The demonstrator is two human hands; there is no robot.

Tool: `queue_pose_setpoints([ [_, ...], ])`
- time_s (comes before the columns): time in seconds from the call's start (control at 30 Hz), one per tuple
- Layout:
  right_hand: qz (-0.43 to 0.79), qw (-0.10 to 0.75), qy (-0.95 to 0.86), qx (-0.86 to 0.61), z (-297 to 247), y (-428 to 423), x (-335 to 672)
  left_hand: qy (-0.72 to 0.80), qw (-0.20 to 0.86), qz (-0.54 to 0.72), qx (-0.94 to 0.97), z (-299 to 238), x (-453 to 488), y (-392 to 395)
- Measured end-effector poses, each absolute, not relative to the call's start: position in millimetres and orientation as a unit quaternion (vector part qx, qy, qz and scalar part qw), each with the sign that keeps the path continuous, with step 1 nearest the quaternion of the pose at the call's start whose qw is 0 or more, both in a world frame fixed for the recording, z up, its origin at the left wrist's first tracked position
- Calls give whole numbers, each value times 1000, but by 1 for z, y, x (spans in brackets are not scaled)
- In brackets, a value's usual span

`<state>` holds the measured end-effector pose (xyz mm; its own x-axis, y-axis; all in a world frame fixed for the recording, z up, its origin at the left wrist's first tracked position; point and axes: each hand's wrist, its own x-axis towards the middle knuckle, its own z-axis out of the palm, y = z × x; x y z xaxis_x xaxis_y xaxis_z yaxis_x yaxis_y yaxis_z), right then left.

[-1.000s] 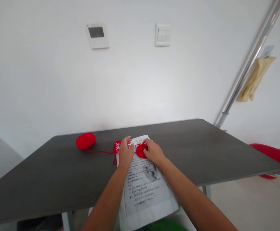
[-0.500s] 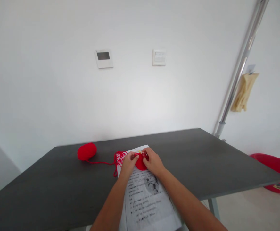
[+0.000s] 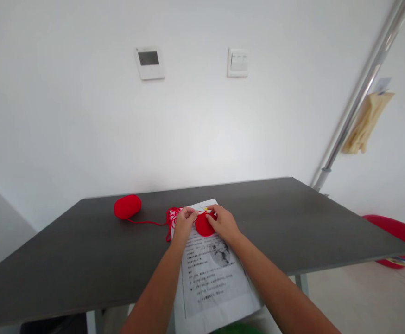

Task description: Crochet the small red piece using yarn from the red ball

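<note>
Beneath red disc (image 3: 203, 226): printed sheet (image 3: 209, 290), wording illegible.

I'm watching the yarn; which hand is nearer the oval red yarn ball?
Left. The left hand is right of the oval red yarn ball, loose red yarn between; the right hand is farther right, at the flat round red piece.

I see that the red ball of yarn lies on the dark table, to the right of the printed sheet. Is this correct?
The side is wrong: the head view shows the red ball of yarn to the left of the printed sheet, on the dark table.
</note>
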<state>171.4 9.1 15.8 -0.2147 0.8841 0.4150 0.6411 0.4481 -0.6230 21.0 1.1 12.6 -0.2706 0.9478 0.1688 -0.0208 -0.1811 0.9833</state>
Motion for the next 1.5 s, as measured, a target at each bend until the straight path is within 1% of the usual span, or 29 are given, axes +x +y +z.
queue_pose_setpoints([
  [0.2,167,402,-775,-459,16,10,171,502,376,638,446,13,17,4],
  [0.4,172,398,-777,-456,19,11,172,509,366,629,460,13,19,6],
  [0.53,179,397,-784,-443,20,11,173,492,381,640,452,15,21,4],
  [0.67,182,399,-777,-451,20,10,173,499,388,613,473,17,22,0],
  [0.83,201,425,-773,-426,19,8,172,527,391,562,503,18,20,-3],
  [0.93,212,442,-775,-399,19,8,171,525,383,568,505,15,17,0],
  [1.1,268,437,-774,-371,21,11,170,512,383,584,501,8,12,8],
  [1.33,342,409,-760,-371,23,10,173,506,445,581,457,9,13,4],
  [1.43,445,385,-716,-376,24,8,173,507,455,578,451,8,12,3],
  [1.5,487,377,-699,-365,24,6,174,511,451,575,454,8,12,3],
])
